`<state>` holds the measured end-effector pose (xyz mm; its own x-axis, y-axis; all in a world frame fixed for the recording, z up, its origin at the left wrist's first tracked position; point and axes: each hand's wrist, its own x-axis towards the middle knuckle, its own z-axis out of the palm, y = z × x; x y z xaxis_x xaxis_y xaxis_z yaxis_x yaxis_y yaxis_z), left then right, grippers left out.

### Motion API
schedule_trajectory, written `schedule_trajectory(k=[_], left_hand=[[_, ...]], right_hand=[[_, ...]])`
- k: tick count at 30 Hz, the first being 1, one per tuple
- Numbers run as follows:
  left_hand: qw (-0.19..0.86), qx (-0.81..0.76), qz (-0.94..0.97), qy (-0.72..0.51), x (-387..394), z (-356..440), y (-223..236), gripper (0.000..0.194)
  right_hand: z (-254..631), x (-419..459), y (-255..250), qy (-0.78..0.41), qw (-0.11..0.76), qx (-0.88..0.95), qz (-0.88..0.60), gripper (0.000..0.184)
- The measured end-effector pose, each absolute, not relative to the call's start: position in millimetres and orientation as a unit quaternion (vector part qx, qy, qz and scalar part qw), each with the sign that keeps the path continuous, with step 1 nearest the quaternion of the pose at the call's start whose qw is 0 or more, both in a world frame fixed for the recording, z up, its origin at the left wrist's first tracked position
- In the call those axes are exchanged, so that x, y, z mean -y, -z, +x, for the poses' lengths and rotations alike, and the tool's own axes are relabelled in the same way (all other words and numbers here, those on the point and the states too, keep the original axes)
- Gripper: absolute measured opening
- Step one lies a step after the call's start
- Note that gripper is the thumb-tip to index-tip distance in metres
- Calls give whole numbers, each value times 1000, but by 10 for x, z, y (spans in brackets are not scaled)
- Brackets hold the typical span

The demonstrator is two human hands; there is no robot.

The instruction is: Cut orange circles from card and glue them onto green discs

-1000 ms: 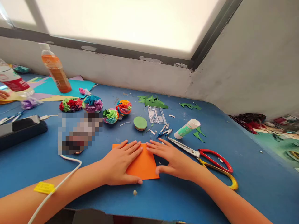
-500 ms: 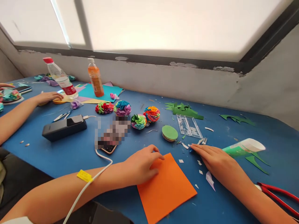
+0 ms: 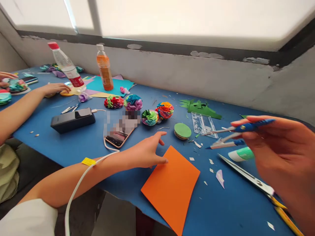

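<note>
Right fingers (image 3: 255, 141) pinch the compass (image 3: 251, 126), likely light, stiff, best held near its hinge; left fingers (image 3: 157, 135) spread by orange paper (image 3: 173, 188).

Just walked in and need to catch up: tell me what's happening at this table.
The right hand holds a compass above the table. The left hand is at the edge of the orange paper. Scissors and a glue stick lie near the right hand. Further left, another person's hand rests by some coloured paper.
</note>
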<state>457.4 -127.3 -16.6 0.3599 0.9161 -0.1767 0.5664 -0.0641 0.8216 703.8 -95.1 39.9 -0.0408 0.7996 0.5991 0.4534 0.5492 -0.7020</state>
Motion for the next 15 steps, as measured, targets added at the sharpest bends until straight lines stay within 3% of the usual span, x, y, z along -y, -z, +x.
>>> schedule_trajectory(k=[5, 7, 10, 15], left_hand=[[236, -497, 815, -182, 1217, 4602, 300, 75], [228, -443, 854, -152, 1190, 4610, 333, 77], [229, -394, 883, -115, 1173, 4610, 340, 62], [198, -421, 881, -81, 1196, 4620, 267, 51]], right_hand=[[6788, 876, -449, -308, 553, 668, -392, 12], [6809, 875, -406, -296, 536, 680, -402, 12], [6872, 888, -333, -279, 522, 691, -416, 16], [6895, 882, -253, -341, 489, 687, -416, 24]])
